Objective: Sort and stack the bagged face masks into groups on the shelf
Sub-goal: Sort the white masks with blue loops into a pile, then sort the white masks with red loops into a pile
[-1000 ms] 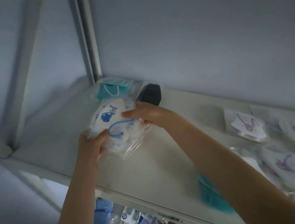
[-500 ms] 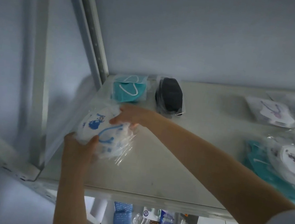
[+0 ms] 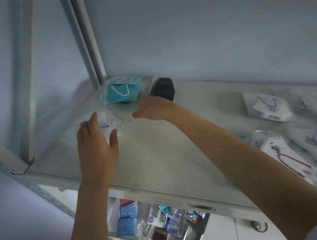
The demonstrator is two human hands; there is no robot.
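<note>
1. Left hand (image 3: 97, 144): spread wide, fingers straight, gripping nothing, at the near edge of the white-and-blue bagged mask (image 3: 105, 122), probably to square it.
2. This mask lies flat near the left edge of the shelf (image 3: 159, 159), apparently starting its own group.
3. Right hand (image 3: 153, 108): at the bag's far corner; blur hides whether it pinches the plastic.
4. Teal masks (image 3: 121, 93) and black masks (image 3: 163, 89) sit side by side at the back, grouped by colour.

— What do we hold on the pale shelf (image 3: 159, 155)?
— Back left corner: one teal bagged mask (image 3: 121, 93), with a black bagged mask (image 3: 163, 88) just beside it on the right.
— Left edge?
— We list a white bagged mask with blue strap (image 3: 106, 121), blurred and partly hidden.
— Right end?
— Overlapping white bagged masks with purple straps (image 3: 266, 106); nearer us, a white bagged mask with red strap (image 3: 287, 156).
</note>
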